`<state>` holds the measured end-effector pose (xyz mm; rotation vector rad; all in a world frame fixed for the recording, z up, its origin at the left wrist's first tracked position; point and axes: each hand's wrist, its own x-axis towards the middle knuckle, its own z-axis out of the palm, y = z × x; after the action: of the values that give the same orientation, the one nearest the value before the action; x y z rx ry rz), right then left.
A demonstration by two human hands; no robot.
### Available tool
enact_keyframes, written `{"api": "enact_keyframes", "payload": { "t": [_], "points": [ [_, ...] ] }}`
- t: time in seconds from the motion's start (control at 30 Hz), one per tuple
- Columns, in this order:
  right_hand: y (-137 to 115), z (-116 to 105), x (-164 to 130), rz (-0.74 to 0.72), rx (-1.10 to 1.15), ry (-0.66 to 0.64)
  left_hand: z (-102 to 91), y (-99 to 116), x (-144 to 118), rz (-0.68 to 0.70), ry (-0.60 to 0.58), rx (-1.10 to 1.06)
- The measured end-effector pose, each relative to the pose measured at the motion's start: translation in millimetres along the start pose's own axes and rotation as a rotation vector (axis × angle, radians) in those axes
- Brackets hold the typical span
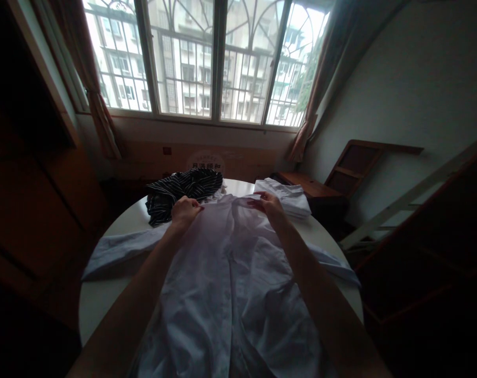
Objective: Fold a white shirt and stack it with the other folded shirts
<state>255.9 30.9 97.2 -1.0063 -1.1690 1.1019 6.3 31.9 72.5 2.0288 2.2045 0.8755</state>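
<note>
- Left hand [186,210]: we record fingers clamped on the upper edge of a white long-sleeved shirt [207,283], above the far part of the round white table [94,310].
- Right hand [267,203]: thumb and fingers pinching that shirt's upper edge, likewise above the table's far part.
- Shirt: we find it spread across the table's middle, sleeves out to either side.
- Black garment with white stripes [183,189]: crumpled, table's far left.
- Folded white garment [283,197]: table's far right.
- Barred window [187,63]: beyond the table.
</note>
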Motion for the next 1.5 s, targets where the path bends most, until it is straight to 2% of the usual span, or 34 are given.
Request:
{"api": "enact_keyframes", "payload": {
  "t": [0.1, 0.27, 0.33, 0.47, 0.6, 0.73, 0.93, 1.17, 1.4, 1.5],
  "points": [
    [3.8, 3.7, 1.2, -0.099, 0.017, -0.088, -11.7, 10.2, -3.7, -0.105, 0.089, -0.039],
    [17.3, 10.6, 7.8, -0.237, -0.068, -0.184, -7.7, 16.4, -5.1, -0.055, 0.060, -0.134],
    [26.6, 12.6, 8.4, -0.289, -0.169, -0.175, 1.5, 16.0, -4.4, -0.010, 0.052, -0.170],
    [53.5, 17.4, 2.0, -0.363, -0.516, -0.134, 24.8, 16.9, -8.4, 0.224, 0.011, -0.221],
    [74.0, 25.3, -7.8, -0.349, -0.817, -0.040, 40.5, 23.7, -20.3, 0.324, -0.132, -0.172],
    [70.7, 34.3, -16.3, -0.297, -0.961, 0.031, 44.8, 31.2, -31.2, 0.403, -0.195, -0.115],
    [70.0, 45.4, -26.6, -0.243, -1.039, -0.071, 48.5, 32.2, -38.4, 0.379, -0.243, -0.057],
    [80.2, 45.5, -31.5, -0.243, -1.133, -0.217, 46.5, 33.3, -33.9, 0.386, -0.311, -0.081],
    [82.5, 47.0, -31.7, -0.193, -1.230, -0.150, 36.1, 33.8, -29.1, 0.394, -0.384, -0.087],
    [81.9, 46.2, -28.3, -0.164, -1.206, -0.114, 33.9, 29.5, -25.1, 0.405, -0.505, -0.090]
  ]
}}
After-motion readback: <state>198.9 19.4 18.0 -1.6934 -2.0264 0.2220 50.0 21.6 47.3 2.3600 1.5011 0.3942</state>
